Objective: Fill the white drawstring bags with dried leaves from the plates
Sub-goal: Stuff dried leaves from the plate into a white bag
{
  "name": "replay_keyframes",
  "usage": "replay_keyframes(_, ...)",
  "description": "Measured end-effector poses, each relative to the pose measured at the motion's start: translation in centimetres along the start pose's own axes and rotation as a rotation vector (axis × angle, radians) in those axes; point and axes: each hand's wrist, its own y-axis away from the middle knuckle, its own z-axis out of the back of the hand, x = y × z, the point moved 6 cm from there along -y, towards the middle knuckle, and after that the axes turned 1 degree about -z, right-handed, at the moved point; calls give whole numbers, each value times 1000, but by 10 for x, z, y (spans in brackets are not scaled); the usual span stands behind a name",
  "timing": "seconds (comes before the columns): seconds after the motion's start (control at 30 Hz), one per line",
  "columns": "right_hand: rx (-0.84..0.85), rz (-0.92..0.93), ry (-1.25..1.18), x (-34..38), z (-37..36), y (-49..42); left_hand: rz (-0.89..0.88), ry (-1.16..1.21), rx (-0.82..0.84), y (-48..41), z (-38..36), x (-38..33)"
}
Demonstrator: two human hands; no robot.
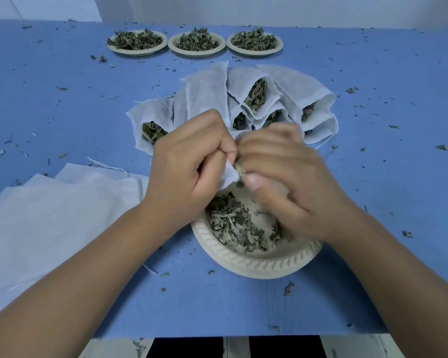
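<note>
Thin white cloth drawstring bag (pixel 229 176): limp, light; I'd hold hem; left hand (pixel 192 161) grip pinches it; right hand (pixel 282 171) pinches brittle dried leaves (pixel 239 170).

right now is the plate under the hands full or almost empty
Partly emptied. The near plate shows a thin scatter of dried leaves with bare bottom between them, unlike the three far plates, which are heaped.

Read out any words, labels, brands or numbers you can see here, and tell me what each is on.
No readable text. The white fabric drawstring bags, the beige embossed paper plates and the blue table top carry no print; the near plate shows only a moulded rope pattern on its rim.
</note>
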Motion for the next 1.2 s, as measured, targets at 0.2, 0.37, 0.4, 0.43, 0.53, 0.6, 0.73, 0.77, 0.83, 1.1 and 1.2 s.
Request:
replay_keyframes(0.2, 83, -84, -34, -11, 0, 4, 6, -3, -13, -1, 2, 2)
replay_keyframes(0.37, -169, -92, -74, -14, 24, 2, 18, -20, -42, 0, 3, 2)
replay_keyframes(0.4, -183, -104, -116, -16, 26, 3, 20, -22, -48, 0, 4, 2)
replay_keyframes(0.43, -155, -131, -173, -19, 27, 3, 24, -26, -54, 0, 5, 3)
replay_keyframes(0.53, 261, -268, -329, -26, 6, 3, 40, -35, -71, -1, 8, 5)
replay_keyframes(0.6, 565, -323, -296, -25, -17, 13, 49, -32, -75, -1, 8, 5)
replay_keyframes(0.73, 615, -280, -254, -18, -34, 13, 45, -22, -67, -1, 8, 5)
replay_keyframes(0.77, 590, -287, -250, -19, -33, 12, 45, -23, -64, -1, 7, 5)
replay_keyframes(0.83, 526, -289, -221, -22, -28, 10, 51, -25, -57, -2, 7, 4)
replay_keyframes(1.1, 183, -330, -516, -31, 13, 5, 48, -22, -51, -1, 7, 4)
replay_keyframes(1.2, -44, -259, -626, -30, 26, 2, 41, -21, -31, -1, 5, 3)
